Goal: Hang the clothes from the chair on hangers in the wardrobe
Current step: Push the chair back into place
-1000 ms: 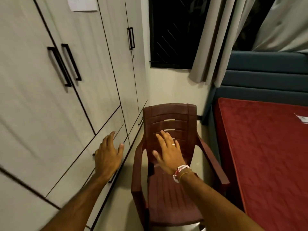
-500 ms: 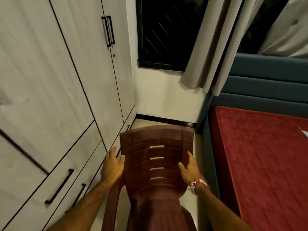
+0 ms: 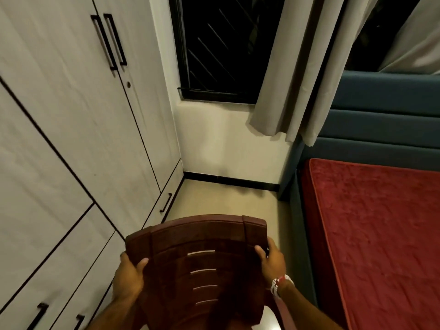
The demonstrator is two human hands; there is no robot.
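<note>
Here both hands are clamped on the dark maroon moulded-plastic chair (image 3: 197, 253), one on each side edge of its slotted backrest. The left hand (image 3: 129, 276) grips the left edge just below the top corner: its thumb lies across the front face, pointing inward, and its fingers wrap round behind the edge, mostly hidden. The right hand (image 3: 271, 260) mirrors it on the right edge, thumb pressed on the front and fingers curled round the back of the rim. Both forearms rise from the bottom of the view, flanking the backrest, wrists roughly level. A red-and-white beaded bracelet (image 3: 277, 284) circles the right wrist.

The chair sits low in the middle of the view, on the beige tiled floor (image 3: 226, 198), in the aisle between the pale grey wood-grain wardrobe (image 3: 71, 115) on the left and the bed with the red velvety mattress (image 3: 376, 234) on the right. The wardrobe's doors and drawers are closed, their black bar handles (image 3: 109, 41) showing. Behind the bed stands a blue padded headboard (image 3: 381, 129). Ahead, a dark barred window (image 3: 223, 44) is set in the cream wall, with a beige curtain (image 3: 297, 67) hanging beside it.
</note>
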